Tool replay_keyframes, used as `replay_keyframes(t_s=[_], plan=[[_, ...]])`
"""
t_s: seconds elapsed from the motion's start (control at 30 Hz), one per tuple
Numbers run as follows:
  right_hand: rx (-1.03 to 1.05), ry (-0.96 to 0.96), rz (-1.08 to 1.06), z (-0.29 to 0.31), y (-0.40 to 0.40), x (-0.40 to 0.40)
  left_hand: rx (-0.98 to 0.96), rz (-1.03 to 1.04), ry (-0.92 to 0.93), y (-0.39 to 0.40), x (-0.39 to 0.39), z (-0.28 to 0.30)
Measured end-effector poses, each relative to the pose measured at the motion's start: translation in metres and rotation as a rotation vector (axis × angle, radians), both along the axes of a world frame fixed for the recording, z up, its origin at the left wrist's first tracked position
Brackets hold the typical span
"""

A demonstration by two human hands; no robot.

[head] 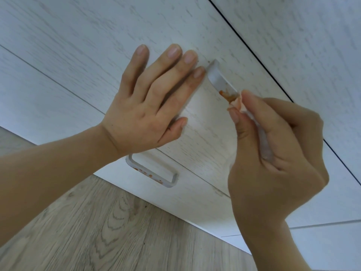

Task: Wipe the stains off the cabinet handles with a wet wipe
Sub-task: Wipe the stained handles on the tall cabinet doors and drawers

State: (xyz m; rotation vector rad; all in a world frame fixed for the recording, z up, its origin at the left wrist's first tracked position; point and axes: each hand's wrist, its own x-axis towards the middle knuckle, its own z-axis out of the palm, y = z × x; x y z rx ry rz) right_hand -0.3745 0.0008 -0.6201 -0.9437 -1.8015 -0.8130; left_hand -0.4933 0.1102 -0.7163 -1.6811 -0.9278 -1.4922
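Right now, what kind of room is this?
Probably a kitchen or another room at home, though I can't be sure. There are pale wood-grain cabinet fronts with metal handles smeared orange, and a wood-look floor below.

hands: two (144,106) (273,153) | stained handles: two (220,79) (152,173) | wet wipe: one (239,103)

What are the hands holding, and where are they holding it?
The right hand pinches a wet wipe at its stained tip, between thumb and fingers, against the upper handle. The left hand holds nothing; it rests flat on the cabinet front.
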Motion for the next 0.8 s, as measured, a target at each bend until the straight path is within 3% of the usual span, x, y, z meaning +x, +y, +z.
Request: replay_keyframes(t_s=[0.5, 0.8], plan=[[-0.039, 0.109, 0.016, 0.0011, -0.0036, 0.0028, 0.01, 0.008, -0.003, 0.0013, 0.0011, -0.0006], [-0.007, -0.008, 0.005, 0.0009, 0.0022, -0.001, 0.005, 0.008, -0.007, 0.0009, 0.001, -0.0007]])
